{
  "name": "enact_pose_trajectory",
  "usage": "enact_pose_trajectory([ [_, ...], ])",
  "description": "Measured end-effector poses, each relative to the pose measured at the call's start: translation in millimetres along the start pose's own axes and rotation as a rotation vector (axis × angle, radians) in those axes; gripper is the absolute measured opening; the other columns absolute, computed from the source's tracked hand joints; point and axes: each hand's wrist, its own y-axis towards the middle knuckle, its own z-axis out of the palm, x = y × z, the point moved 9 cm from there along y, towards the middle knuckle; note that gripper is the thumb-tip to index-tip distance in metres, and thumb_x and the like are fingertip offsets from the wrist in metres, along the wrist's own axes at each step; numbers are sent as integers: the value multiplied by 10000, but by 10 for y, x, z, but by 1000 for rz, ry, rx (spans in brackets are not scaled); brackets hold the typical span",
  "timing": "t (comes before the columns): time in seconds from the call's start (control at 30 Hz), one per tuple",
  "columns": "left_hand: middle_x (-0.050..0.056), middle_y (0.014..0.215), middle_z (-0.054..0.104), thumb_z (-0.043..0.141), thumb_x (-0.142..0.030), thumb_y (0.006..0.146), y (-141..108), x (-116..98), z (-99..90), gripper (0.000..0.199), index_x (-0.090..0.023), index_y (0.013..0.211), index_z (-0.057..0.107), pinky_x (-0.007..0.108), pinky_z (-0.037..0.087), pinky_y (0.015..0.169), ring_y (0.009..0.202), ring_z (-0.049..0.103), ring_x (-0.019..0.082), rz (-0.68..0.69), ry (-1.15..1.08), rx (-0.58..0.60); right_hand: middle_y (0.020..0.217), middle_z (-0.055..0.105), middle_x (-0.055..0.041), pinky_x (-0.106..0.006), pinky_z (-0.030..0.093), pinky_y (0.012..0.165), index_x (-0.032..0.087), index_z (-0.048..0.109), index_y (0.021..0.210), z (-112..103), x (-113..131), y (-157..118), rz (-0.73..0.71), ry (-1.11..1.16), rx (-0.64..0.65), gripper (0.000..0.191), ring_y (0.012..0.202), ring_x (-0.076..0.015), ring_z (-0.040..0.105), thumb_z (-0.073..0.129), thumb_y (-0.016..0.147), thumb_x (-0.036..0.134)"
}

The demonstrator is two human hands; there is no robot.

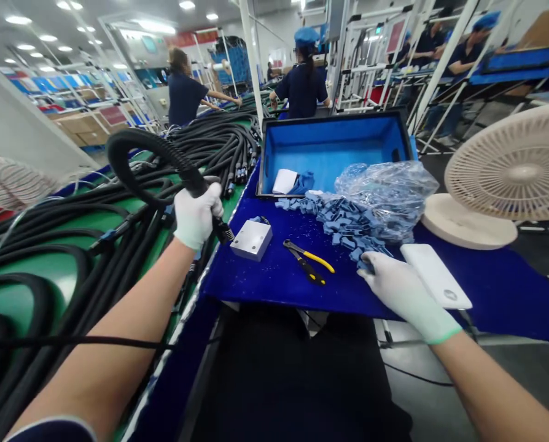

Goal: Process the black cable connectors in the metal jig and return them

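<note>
Here, the left hand [194, 215], gloved in white, is closed around a black hose [185, 169] to the left of the pliers [319, 261], the hose's end fitting [223, 229] near the metal block [252, 238]. The right hand [397, 285], also gloved, is right of the pliers, fingers bent at the near edge of the blue clips [341, 218] (whether it has one pinched, I cannot tell). Those clips lie heaped beyond the pliers and to their right, some showing through a clear plastic bag [385, 187]. The block sits left of the pliers on the blue-covered table [274, 282]. Farther right of the pliers are a white device [433, 273] and a beige fan [509, 172]; beyond the pliers stands a blue bin [330, 150]. Well to their left, more black hoses [219, 141] cover a green surface [67, 271].
</note>
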Motion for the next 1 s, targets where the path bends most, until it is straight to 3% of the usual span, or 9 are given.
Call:
enact_pose_trajectory([
  [0.17, -77, 506, 476, 706, -344, 766, 86, 231, 86, 287, -176, 988, 636, 267, 400, 482, 429, 414, 99, 78, 42, 11, 993, 767, -99, -381, 517, 778, 230, 677, 1050, 57, -67, 58, 36, 133, 29, 181, 841, -270, 723, 608, 896, 296],
  [0.3, -38, 570, 536, 684, -354, 793, 0, 294, 131, 226, -181, 935, 651, 290, 432, 555, 503, 475, 126, 94, 218, -13, 951, 744, -65, -364, 545, 811, 233, 657, 974, -69, 91, 75, 45, 462, -36, 143, 865, -238, 708, 643, 861, 320],
  [0.43, 21, 751, 647, 716, -362, 789, -32, 220, 179, 204, -182, 854, 645, 311, 463, 684, 681, 566, 165, 181, 407, -84, 1136, 731, -66, -376, 524, 972, 226, 735, 986, -264, 900, 331, -220, 755, -38, 167, 1048, -221, 691, 614, 871, 232],
  [0.57, -40, 560, 516, 701, -354, 805, 53, 410, 192, 216, -180, 909, 626, 298, 423, 556, 496, 456, 133, 22, 202, 101, 1098, 751, -71, -375, 513, 957, 202, 758, 1093, -227, 1793, 797, -398, 759, 6, 243, 997, -215, 692, 637, 884, 220],
  [0.67, -30, 572, 554, 681, -355, 835, 88, 440, 82, 249, -158, 977, 628, 300, 456, 589, 520, 514, 141, 5, 128, 156, 1060, 747, -70, -296, 482, 898, 148, 755, 1042, -103, 2295, 1138, -501, 699, 26, 215, 953, -182, 671, 616, 882, 186],
  [0.83, 22, 752, 669, 700, -344, 829, 65, 359, 48, 257, -145, 986, 653, 310, 499, 734, 696, 609, 157, 81, 168, 186, 781, 625, 18, -216, 348, 688, 60, 704, 894, 87, 2773, 1491, -602, 651, 120, 322, 738, -87, 562, 479, 969, 277],
  [1.0, 16, 812, 666, 726, -304, 799, 68, 393, 71, 266, -146, 1005, 665, 307, 499, 742, 735, 602, 150, 51, 141, 155, 618, 520, 39, -257, 279, 600, 114, 636, 686, 224, 2955, 1706, -622, 664, 206, 290, 613, -87, 386, 710, 844, 345],
])
